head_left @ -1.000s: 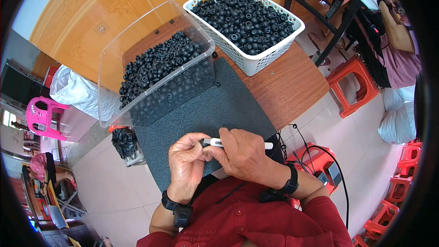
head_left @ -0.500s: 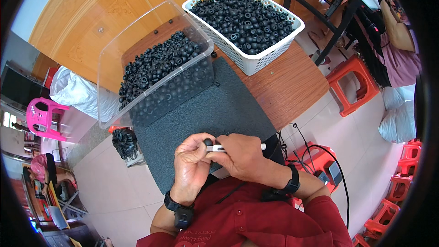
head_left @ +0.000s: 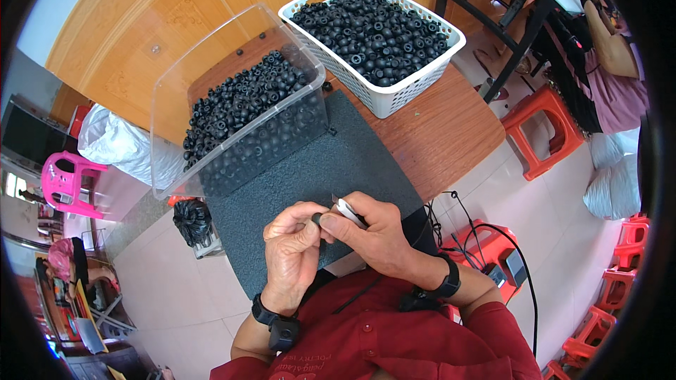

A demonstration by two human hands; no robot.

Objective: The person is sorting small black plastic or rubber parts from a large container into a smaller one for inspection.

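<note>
My left hand [head_left: 290, 246] pinches a small round black part [head_left: 317, 218] between thumb and fingertips. Against it lies the thumb of my right hand [head_left: 377, 236], whose fingers wrap a white-handled craft knife [head_left: 346, 210]. The knife points away from me, its short blade just showing past the fingers. Both hands meet over the near edge of a dark textured mat [head_left: 317, 183]. Beyond them, a clear plastic bin [head_left: 236, 144] holds many similar black ring-like parts. A white perforated basket [head_left: 398, 98] beside it is heaped with more.
The mat and containers rest on a wooden table [head_left: 458, 127]. To the right are red stools [head_left: 546, 130], a black cable [head_left: 531, 267] and another person's arm [head_left: 609, 46]. A black bag [head_left: 191, 217] stands by the table's left side, and a pink chair [head_left: 67, 179] farther left.
The knife has turned from lying sideways to pointing away from me. My right hand has shifted slightly, its thumb now on the black part. My left hand keeps its pinch.
</note>
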